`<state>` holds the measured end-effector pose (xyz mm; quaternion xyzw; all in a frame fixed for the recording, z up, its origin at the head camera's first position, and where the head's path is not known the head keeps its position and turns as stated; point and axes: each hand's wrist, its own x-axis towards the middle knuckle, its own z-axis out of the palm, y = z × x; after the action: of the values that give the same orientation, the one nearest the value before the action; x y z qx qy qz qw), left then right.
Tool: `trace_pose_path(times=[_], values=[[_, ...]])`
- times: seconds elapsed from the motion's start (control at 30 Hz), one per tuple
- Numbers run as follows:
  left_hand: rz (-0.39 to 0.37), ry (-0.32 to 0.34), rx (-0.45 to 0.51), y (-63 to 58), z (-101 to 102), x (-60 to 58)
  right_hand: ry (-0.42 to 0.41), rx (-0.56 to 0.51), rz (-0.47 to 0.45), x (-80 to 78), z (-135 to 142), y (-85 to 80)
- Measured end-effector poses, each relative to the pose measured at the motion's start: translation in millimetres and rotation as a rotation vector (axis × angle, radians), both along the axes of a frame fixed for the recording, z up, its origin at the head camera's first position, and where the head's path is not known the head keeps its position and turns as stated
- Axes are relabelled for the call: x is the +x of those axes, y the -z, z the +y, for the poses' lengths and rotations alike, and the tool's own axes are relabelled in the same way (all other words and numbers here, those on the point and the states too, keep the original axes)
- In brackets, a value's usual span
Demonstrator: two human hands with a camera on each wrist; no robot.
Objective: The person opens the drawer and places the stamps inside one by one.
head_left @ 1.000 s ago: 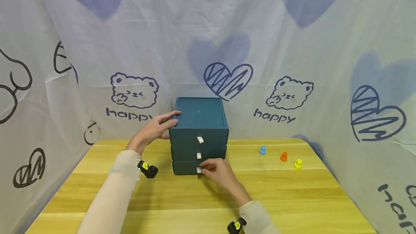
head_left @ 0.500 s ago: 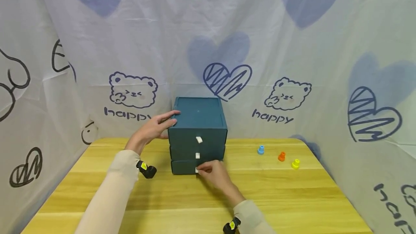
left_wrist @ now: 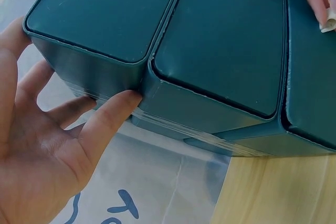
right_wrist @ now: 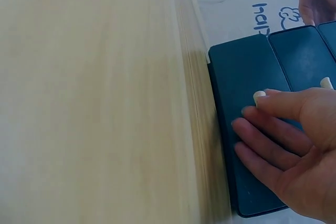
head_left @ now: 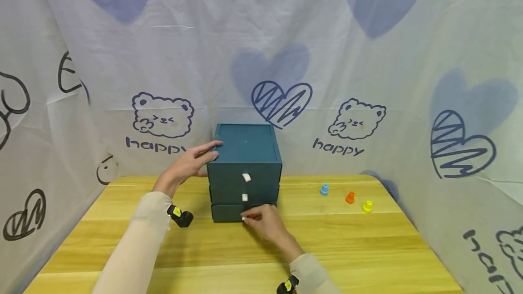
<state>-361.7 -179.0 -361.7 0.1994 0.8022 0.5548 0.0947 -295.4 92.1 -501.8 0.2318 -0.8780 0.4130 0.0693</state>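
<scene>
A dark teal three-drawer cabinet point(head_left: 245, 185) stands on the wooden table, each drawer front bearing a small white pull tab. My left hand point(head_left: 184, 167) rests against its upper left side, fingers spread and fairly straight. In the left wrist view the left hand point(left_wrist: 63, 124) touches the cabinet's side wall with its fingertips. At the bottom drawer point(head_left: 226, 213), my right hand point(head_left: 269, 226) pinches the pull tab between thumb and finger. The right wrist view shows this tab point(right_wrist: 259, 97) mostly covered by the right hand point(right_wrist: 294, 145), whose other fingers extend along the drawer front.
On the table point(head_left: 347, 248), to the right of the cabinet, stand a small blue stepped peg point(head_left: 324, 190), an orange one point(head_left: 350, 198) and a yellow one point(head_left: 367, 207). A white printed curtain point(head_left: 261, 58) hangs behind the table and along both sides.
My right thumb and finger have moved a little left and closed over the bottom tab, hiding more of it. The left hand stays on the cabinet. The head view has shifted slightly.
</scene>
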Motion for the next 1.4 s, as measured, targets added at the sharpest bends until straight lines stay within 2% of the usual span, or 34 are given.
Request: trace_pose_path(times=[0.53, 0.83, 1.13, 1.4], values=[[0.026, 0.020, -0.005, 0.6, -3, -0.1, -0.047, 0.045, -0.060, 13.4, 2, -10.8], [0.019, 0.012, -0.007, 2.0, -3, 1.3, -0.069, 0.039, -0.136, 23.4, 3, -15.2], [0.026, 0.005, 0.003, 1.0, -1, 3.9, -0.123, 0.044, -0.171, 35.3, 4, -21.8], [0.022, -0.003, 0.006, 2.6, 1, 0.0, -0.165, 0.058, -0.180, 46.6, 7, -26.6]])
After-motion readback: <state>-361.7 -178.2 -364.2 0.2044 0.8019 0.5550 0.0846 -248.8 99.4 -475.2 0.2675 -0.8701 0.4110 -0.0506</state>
